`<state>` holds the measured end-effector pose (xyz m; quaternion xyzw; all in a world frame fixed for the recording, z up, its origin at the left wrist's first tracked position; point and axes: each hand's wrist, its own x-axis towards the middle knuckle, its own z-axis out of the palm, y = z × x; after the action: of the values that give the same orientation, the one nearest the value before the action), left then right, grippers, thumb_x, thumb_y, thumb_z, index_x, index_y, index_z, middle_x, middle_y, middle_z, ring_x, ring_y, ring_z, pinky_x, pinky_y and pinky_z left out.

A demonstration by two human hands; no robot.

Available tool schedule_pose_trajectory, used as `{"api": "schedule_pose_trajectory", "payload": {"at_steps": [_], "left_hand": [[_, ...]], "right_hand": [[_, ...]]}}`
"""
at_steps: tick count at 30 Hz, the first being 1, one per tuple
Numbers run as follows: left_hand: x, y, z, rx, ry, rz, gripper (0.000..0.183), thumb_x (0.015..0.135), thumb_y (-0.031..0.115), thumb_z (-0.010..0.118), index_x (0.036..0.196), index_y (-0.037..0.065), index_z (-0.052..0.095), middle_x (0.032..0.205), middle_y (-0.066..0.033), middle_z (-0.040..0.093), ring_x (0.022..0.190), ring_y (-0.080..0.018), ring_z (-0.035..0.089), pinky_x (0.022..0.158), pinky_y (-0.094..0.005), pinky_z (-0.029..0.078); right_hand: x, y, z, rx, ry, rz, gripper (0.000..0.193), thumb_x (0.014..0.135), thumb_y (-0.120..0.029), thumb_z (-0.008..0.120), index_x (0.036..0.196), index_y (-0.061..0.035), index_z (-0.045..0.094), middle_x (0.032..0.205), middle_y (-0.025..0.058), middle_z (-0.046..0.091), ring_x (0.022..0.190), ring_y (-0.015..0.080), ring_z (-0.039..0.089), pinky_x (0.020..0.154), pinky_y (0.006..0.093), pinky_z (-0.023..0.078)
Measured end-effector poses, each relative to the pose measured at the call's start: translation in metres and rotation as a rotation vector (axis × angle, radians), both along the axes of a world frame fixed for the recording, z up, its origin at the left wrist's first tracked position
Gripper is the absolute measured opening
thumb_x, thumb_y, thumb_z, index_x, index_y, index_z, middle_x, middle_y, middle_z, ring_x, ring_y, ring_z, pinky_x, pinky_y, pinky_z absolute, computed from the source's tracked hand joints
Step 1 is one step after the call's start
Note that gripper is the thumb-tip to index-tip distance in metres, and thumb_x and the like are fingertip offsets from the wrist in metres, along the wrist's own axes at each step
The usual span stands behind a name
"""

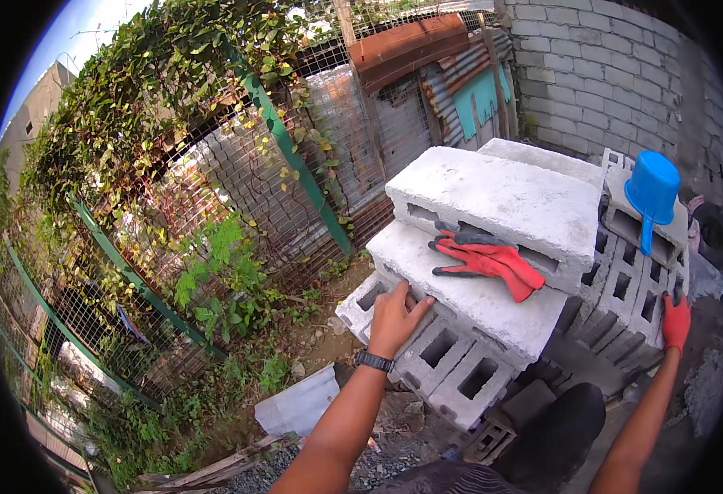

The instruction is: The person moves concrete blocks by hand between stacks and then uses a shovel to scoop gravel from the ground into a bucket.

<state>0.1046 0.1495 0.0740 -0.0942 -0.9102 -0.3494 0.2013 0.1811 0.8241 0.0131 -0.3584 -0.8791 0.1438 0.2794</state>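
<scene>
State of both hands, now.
Left hand: bare, at the edge of a block; can't tell if its grip is closed.
Right hand: gloved, against the side stack; grip can't be told.

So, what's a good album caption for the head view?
Bare left hand and red-gloved right hand at stacked hollow concrete blocks.

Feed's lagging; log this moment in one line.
left hand: bare, at block edge; right hand: gloved, at block stack; blue dipper: atop blocks
</scene>
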Motion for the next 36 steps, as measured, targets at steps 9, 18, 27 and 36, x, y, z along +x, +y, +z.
{"api": "schedule_pose_trajectory", "payload": {"at_steps": [9,18,27,36], "left_hand": [[0.001,0.002,-0.003,-0.027,0.053,0.025,0.044,0.086,0.033,0.081,0.079,-0.001,0.053,0.063,-0.0154,0.063,0.06,-0.0375,0.063,0.059,-0.0467,0.047],[0.003,0.011,0.002,0.018,0.018,-0.045,0.046,0.079,0.03,0.087,0.077,-0.001,0.053,0.062,-0.0134,0.064,0.056,-0.03,0.063,0.055,-0.0407,0.047],[-0.003,0.007,-0.004,0.108,-0.02,0.01,0.048,0.078,0.028,0.089,0.076,-0.002,0.052,0.062,-0.0133,0.064,0.054,-0.026,0.062,0.056,-0.0393,0.048],[-0.008,0.001,-0.012,0.042,-0.043,0.011,0.038,0.086,0.022,0.082,0.086,0.0,0.052,0.064,-0.0087,0.061,0.057,-0.0163,0.056,0.056,-0.0347,0.045]], "right_hand": [[0.001,-0.017,0.015,-0.008,-0.008,0.044,0.062,0.094,-0.045,0.064,0.142,-0.0065,0.058,0.147,0.0197,0.056,0.143,0.0406,0.042,0.119,0.0481,0.032],[0.008,-0.021,0.02,-0.023,-0.044,-0.01,0.066,0.093,-0.049,0.065,0.144,-0.0071,0.057,0.152,0.0176,0.052,0.147,0.042,0.036,0.121,0.0489,0.03],[0.003,-0.034,0.03,-0.05,-0.107,-0.031,0.072,0.093,-0.052,0.062,0.149,-0.0067,0.052,0.157,0.015,0.048,0.151,0.0401,0.031,0.124,0.0494,0.023],[0.005,-0.035,0.03,-0.042,-0.107,-0.029,0.072,0.092,-0.053,0.062,0.148,-0.0071,0.053,0.156,0.0145,0.048,0.151,0.0393,0.032,0.125,0.0484,0.023]]}}
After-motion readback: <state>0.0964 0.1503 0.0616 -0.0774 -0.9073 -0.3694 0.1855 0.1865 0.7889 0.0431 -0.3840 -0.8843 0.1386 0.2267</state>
